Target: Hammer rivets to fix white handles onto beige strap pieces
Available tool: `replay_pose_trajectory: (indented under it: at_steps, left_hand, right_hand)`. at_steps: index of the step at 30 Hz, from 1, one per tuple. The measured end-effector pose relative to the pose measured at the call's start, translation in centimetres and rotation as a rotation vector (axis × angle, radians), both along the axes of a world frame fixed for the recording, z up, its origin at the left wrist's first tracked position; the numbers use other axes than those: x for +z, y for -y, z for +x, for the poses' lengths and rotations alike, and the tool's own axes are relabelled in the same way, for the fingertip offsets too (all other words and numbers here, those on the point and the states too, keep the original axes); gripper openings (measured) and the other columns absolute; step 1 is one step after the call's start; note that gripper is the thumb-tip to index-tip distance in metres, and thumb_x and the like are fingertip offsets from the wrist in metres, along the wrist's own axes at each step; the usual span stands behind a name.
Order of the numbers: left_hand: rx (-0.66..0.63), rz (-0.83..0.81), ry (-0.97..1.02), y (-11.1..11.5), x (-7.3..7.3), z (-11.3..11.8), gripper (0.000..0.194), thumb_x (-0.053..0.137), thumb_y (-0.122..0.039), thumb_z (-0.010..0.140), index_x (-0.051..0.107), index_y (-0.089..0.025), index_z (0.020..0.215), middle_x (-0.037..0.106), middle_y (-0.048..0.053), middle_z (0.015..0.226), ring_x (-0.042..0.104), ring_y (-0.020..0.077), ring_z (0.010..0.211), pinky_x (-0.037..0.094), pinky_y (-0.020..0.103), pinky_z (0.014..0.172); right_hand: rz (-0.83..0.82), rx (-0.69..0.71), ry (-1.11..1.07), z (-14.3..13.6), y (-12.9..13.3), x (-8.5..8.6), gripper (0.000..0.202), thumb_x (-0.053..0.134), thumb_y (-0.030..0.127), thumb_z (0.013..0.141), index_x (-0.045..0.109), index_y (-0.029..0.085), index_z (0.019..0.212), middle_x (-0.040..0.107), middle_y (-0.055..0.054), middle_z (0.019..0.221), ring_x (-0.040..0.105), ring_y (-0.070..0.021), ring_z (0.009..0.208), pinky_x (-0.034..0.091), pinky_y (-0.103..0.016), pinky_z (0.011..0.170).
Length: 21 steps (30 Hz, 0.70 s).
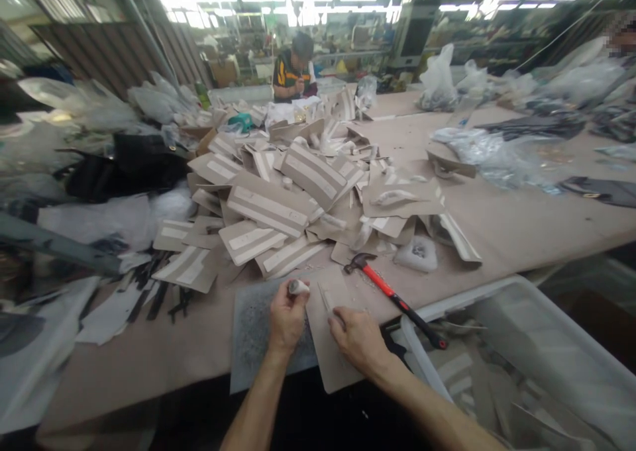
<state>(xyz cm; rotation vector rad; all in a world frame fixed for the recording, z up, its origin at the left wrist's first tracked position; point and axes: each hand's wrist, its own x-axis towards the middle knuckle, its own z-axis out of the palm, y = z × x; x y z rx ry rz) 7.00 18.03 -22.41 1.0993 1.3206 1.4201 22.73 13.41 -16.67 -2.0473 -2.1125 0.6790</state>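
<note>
My left hand [287,325] is closed around a short whitish cylinder [299,288] with a dark grey end turned up. Beneath that hand lies a worn grey board [251,325] at the table's front edge. My right hand [362,340] rests on a beige panel [330,365], its fingers curled and pressed together at a light raised strip [326,297]. The panel overlaps the board's right side and juts past the table edge. Fingertips hide part of the strip. To the right lies a claw hammer [385,289] with a red and black handle.
A heap of beige panels with white strips [268,206] spreads behind my hands. A white bin [527,299] with more panels stands at the right. Plastic bags [497,150] and dark bags [129,166] lie around. Another person [293,73] sits across the table [517,226].
</note>
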Motion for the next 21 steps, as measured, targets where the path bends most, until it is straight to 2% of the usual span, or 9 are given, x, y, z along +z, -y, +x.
replay_pose_trajectory:
  at_steps: [3,5,9,11,13,16,19,21]
  left_hand:
    - [-0.084,-0.003,0.016,-1.5,-0.8,1.7,0.038,0.073,-0.039,0.080,0.066,-0.017,0.111,0.078,0.009,0.103,0.072,0.0212,0.092,0.055,0.031,0.085]
    - [-0.097,-0.011,-0.007,-2.0,-1.6,2.3,0.037,0.072,-0.039,0.080,0.067,-0.017,0.109,0.078,0.008,0.100,0.072,0.0207,0.090,0.055,0.030,0.084]
    - [-0.090,-0.022,-0.032,-2.2,-2.8,2.4,0.038,0.072,-0.042,0.080,0.068,-0.017,0.108,0.078,0.007,0.096,0.071,0.0201,0.086,0.054,0.029,0.082]
    - [-0.094,-0.027,-0.037,-2.2,-3.0,2.2,0.039,0.073,-0.043,0.080,0.068,-0.017,0.108,0.078,0.007,0.096,0.071,0.0202,0.086,0.054,0.030,0.082]
    - [-0.099,-0.020,-0.062,-2.3,-3.0,2.1,0.037,0.072,-0.043,0.081,0.069,-0.017,0.106,0.078,0.007,0.096,0.071,0.0202,0.086,0.054,0.030,0.083]
    - [-0.103,-0.004,-0.110,-2.4,-2.9,2.2,0.033,0.071,-0.043,0.083,0.070,-0.017,0.103,0.078,0.006,0.095,0.071,0.0198,0.086,0.053,0.030,0.084]
    - [-0.108,0.007,-0.138,-2.3,-2.4,2.5,0.029,0.069,-0.042,0.083,0.071,-0.018,0.099,0.077,0.005,0.092,0.070,0.0193,0.084,0.052,0.029,0.082]
    - [-0.109,0.017,-0.172,-2.2,-2.0,2.7,0.025,0.067,-0.040,0.083,0.070,-0.019,0.097,0.076,0.004,0.090,0.069,0.0188,0.082,0.052,0.028,0.079]
  right_hand:
    - [-0.058,-0.001,-0.019,0.2,0.1,0.4,0.032,0.048,0.035,0.096,0.074,0.017,0.100,0.077,-0.015,0.092,0.073,-0.0265,0.090,0.045,-0.032,0.076]
    - [-0.059,-0.004,-0.083,0.3,0.4,0.3,0.033,0.049,0.038,0.097,0.073,0.016,0.100,0.076,-0.015,0.091,0.073,-0.0263,0.090,0.045,-0.032,0.076]
    - [-0.036,0.012,-0.324,1.0,0.9,-0.8,0.037,0.045,0.042,0.100,0.069,0.017,0.112,0.076,-0.010,0.093,0.071,-0.0230,0.092,0.046,-0.030,0.078]
    - [0.009,-0.012,-0.365,2.2,0.6,-1.3,0.037,0.043,0.040,0.100,0.068,0.017,0.115,0.074,-0.010,0.097,0.069,-0.0223,0.093,0.047,-0.031,0.082]
    - [0.132,-0.061,-0.290,4.3,-0.2,-1.6,0.034,0.045,0.037,0.099,0.066,0.016,0.117,0.072,-0.011,0.105,0.066,-0.0229,0.098,0.046,-0.033,0.088]
    - [0.296,-0.127,-0.018,8.5,-1.4,-2.1,0.031,0.051,0.033,0.097,0.063,0.014,0.118,0.066,-0.015,0.111,0.061,-0.0261,0.104,0.044,-0.036,0.093]
    - [0.203,-0.146,0.236,12.3,-2.2,-2.6,0.026,0.056,0.032,0.094,0.064,0.013,0.108,0.063,-0.016,0.106,0.060,-0.0280,0.101,0.044,-0.037,0.087]
    - [0.108,-0.123,0.283,13.8,-2.4,-2.9,0.019,0.058,0.029,0.092,0.063,0.013,0.101,0.062,-0.015,0.102,0.060,-0.0273,0.097,0.043,-0.035,0.083]
